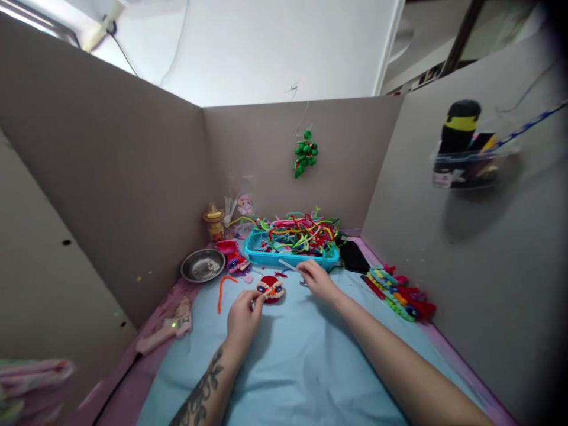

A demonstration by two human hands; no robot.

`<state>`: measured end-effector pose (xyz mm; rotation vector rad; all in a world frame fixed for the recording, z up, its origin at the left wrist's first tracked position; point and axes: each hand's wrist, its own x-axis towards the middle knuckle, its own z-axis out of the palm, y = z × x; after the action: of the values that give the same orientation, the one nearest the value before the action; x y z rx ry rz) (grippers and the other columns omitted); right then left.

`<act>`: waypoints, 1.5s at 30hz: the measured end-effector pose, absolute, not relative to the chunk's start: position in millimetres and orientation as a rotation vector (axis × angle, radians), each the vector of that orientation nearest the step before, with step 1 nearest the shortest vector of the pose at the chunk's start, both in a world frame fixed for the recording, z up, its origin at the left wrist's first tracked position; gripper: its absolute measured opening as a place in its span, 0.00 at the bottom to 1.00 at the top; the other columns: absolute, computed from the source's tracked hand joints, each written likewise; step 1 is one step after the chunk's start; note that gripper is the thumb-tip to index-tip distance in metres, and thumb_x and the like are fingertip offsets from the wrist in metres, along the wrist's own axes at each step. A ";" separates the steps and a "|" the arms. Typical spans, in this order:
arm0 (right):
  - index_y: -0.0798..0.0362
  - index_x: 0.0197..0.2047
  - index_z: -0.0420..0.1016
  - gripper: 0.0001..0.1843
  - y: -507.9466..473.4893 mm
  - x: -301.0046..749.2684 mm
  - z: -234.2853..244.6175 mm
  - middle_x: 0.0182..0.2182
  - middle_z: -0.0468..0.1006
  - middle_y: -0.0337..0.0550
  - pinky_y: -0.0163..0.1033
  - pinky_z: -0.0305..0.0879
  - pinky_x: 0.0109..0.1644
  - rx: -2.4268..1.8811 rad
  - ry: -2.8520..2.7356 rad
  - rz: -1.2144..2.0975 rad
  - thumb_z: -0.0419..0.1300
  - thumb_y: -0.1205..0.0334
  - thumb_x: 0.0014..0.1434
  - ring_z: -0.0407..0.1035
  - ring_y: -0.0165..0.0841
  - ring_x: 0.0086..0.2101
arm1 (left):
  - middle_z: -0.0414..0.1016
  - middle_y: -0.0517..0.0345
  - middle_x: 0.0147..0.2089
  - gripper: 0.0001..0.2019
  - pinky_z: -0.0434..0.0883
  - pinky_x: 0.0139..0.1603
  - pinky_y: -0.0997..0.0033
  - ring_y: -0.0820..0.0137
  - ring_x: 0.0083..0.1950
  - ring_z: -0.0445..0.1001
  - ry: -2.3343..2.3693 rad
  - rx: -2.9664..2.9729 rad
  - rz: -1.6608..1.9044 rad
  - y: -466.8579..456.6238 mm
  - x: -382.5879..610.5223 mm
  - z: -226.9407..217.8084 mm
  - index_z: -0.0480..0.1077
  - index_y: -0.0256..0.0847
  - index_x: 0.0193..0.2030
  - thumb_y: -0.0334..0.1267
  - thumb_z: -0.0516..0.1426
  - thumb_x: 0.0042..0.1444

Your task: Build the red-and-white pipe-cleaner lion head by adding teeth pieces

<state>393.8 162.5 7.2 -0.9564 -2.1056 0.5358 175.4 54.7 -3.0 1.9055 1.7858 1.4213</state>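
Observation:
A red craft face with blue eyes and a pale fuzzy trim lies on the light blue cloth. My left hand is closed in a pinch at its lower left edge, beside a small orange bit. Whether the fingertips grip the face or a small piece over it, I cannot tell. To the right and a little farther off, my right hand is closed on a thin white stick, which points left above the cloth. An orange pipe cleaner, bent like a hook, lies left of the face.
Behind stands a blue tray heaped with coloured pipe cleaners. A metal bowl and a pink glue gun with a cord are on the left. To the right lie a black phone-like slab and colourful fuzzy crafts. Grey partitions enclose the table.

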 end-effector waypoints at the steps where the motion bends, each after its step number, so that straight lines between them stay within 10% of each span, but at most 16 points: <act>1: 0.52 0.40 0.70 0.11 147.8 385.4 11.6 0.34 0.68 0.42 0.36 0.61 0.39 -0.911 -2.060 0.627 0.50 0.70 0.56 0.64 0.31 0.34 | 0.72 0.56 0.30 0.10 0.65 0.32 0.72 0.70 0.30 0.69 1.776 1.906 1.421 52.4 177.1 -3.1 0.71 0.39 0.31 0.41 0.52 0.56; 10: 0.54 0.37 0.73 0.14 83.2 351.0 7.7 0.23 0.71 0.35 0.34 0.61 0.29 -0.848 -1.549 1.419 0.64 0.64 0.43 0.66 0.28 0.24 | 0.69 0.58 0.28 0.07 0.64 0.31 0.74 0.72 0.29 0.67 1.580 1.920 1.539 34.5 195.5 -10.6 0.69 0.38 0.29 0.35 0.52 0.55; 22: 0.56 0.32 0.77 0.13 81.5 354.9 -1.3 0.22 0.75 0.37 0.36 0.63 0.33 -0.863 -1.365 1.536 0.67 0.61 0.40 0.66 0.28 0.24 | 0.71 0.56 0.31 0.07 0.66 0.34 0.73 0.72 0.31 0.69 1.441 2.018 1.445 33.2 198.3 -13.1 0.69 0.39 0.34 0.35 0.51 0.57; 45: 0.49 0.36 0.76 0.11 62.1 348.7 -8.6 0.31 0.72 0.45 0.39 0.66 0.38 -0.610 -1.941 0.356 0.52 0.68 0.58 0.66 0.33 0.33 | 0.71 0.57 0.23 0.15 0.64 0.25 0.75 0.73 0.25 0.67 1.313 1.471 1.391 41.1 198.3 -14.4 0.72 0.34 0.28 0.46 0.54 0.53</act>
<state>348.7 62.1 -8.6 -0.6099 -1.9411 0.3563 198.3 41.1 -14.4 1.4708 1.3131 1.3914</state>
